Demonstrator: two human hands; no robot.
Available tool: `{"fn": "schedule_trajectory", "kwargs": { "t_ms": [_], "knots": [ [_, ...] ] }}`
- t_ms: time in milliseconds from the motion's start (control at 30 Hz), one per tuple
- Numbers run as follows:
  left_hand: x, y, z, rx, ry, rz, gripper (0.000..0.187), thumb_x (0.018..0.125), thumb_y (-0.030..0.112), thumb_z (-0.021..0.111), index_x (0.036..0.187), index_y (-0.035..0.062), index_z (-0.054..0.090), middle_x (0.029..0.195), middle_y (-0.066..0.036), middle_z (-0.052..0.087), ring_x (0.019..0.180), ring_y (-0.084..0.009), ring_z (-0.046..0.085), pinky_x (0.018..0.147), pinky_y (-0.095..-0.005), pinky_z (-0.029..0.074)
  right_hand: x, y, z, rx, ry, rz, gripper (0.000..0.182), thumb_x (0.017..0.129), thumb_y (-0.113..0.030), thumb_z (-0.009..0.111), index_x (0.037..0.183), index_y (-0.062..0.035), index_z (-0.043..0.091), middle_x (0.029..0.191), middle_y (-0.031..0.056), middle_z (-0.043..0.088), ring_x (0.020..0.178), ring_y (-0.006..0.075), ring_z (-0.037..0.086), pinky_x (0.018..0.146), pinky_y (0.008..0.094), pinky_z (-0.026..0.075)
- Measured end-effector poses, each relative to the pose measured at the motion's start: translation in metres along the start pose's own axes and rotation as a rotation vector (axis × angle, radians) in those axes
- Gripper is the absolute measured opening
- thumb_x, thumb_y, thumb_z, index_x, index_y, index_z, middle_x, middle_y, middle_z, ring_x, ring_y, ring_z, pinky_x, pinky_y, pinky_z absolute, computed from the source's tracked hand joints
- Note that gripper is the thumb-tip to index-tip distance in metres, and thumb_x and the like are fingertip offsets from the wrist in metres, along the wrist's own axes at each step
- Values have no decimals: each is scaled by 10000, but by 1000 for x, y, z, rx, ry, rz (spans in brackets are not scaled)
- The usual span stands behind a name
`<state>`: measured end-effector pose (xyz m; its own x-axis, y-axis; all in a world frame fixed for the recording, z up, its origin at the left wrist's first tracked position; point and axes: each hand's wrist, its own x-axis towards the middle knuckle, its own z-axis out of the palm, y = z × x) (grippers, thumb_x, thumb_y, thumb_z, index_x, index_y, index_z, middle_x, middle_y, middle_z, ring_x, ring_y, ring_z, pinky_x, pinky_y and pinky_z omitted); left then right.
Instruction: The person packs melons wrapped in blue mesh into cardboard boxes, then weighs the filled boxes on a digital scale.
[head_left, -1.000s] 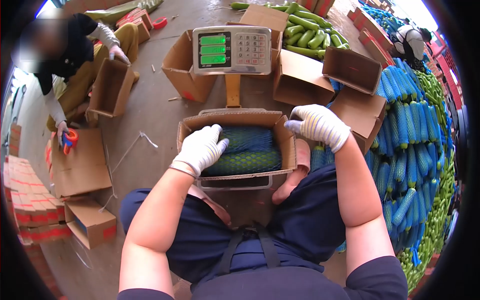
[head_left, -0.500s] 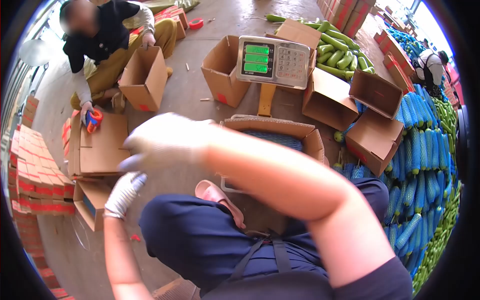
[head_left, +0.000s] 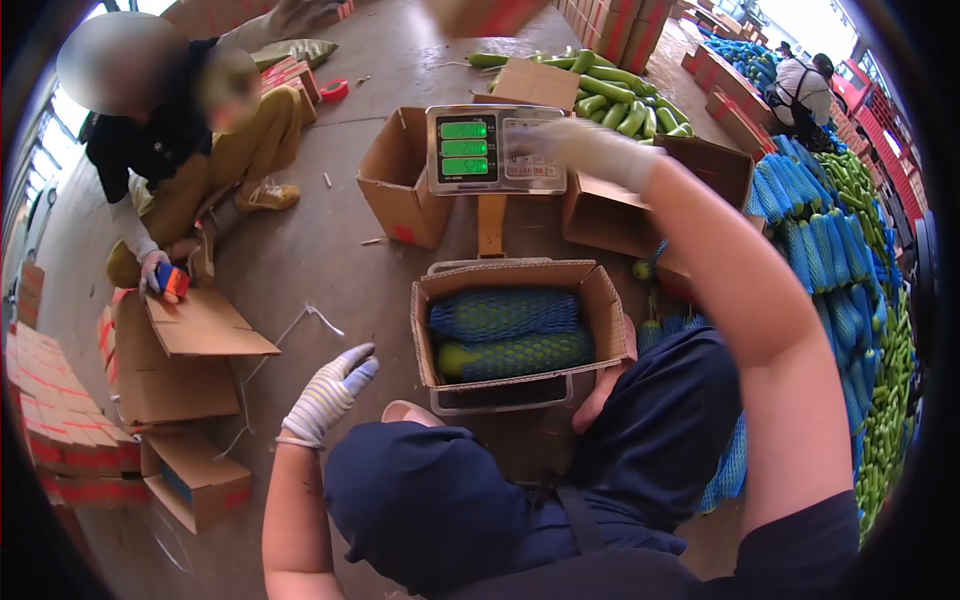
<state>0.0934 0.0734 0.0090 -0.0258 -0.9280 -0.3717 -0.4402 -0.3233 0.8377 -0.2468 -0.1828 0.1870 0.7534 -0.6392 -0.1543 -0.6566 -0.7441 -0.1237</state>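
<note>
An open cardboard box [head_left: 518, 268] sits on the scale platform below me, holding vegetables in blue mesh sleeves [head_left: 515, 335]. Behind it stands the scale's display [head_left: 464, 150] with green lit digits. My right hand [head_left: 600, 152], in a pale glove and smeared by motion, reaches in front of the keypad; whether it touches the keys cannot be seen. Left of the box, my left hand [head_left: 328, 395] in a striped glove hangs above my knee, fingers stretched out and holding nothing.
A person [head_left: 150, 150] crouches at the left, one hand on an orange-blue tape dispenser [head_left: 172, 283] at a carton [head_left: 180, 370]. A blurred carton [head_left: 490, 14] is at the top edge. Green vegetables [head_left: 630, 95] lie behind the scale; blue-sleeved ones [head_left: 825, 255] are stacked right.
My hands have separated: the right swung across to the scale's keypad, the left shifted slightly right. The carton beside the person has left the floor there, and a blurred carton appears at the top.
</note>
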Motion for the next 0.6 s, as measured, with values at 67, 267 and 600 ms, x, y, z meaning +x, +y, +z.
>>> {"fn": "schedule_trajectory", "kwargs": {
  "t_ms": [67, 267, 600],
  "knots": [
    [11, 28, 9, 1, -87, -38, 611, 977, 403, 599, 1414, -8, 483, 1310, -204, 619, 1234, -274, 584, 1040, -344, 433, -61, 55, 13, 245, 135, 275, 417, 943, -197, 593, 1328, -38, 574, 1204, 122, 661, 1083, 237, 622, 988, 326, 478],
    [51, 71, 41, 247, -159, 56, 691, 912, 603, 597, 1178, -34, 584, 1042, -129, 664, 887, -197, 620, 798, -333, 511, -159, 99, 120, 754, 138, 485, 614, 988, -555, 476, 1137, 9, 669, 1026, 199, 700, 998, 292, 650, 908, 384, 477],
    [56, 65, 42, 372, -170, -109, 440, 954, 404, 478, 874, 17, 672, 731, -151, 690, 685, -289, 687, 683, -406, 534, -118, 23, 162, 330, -276, 515, 322, 804, -337, 646, 848, -35, 747, 864, 208, 716, 843, 359, 694, 789, 438, 531]
  ]
}}
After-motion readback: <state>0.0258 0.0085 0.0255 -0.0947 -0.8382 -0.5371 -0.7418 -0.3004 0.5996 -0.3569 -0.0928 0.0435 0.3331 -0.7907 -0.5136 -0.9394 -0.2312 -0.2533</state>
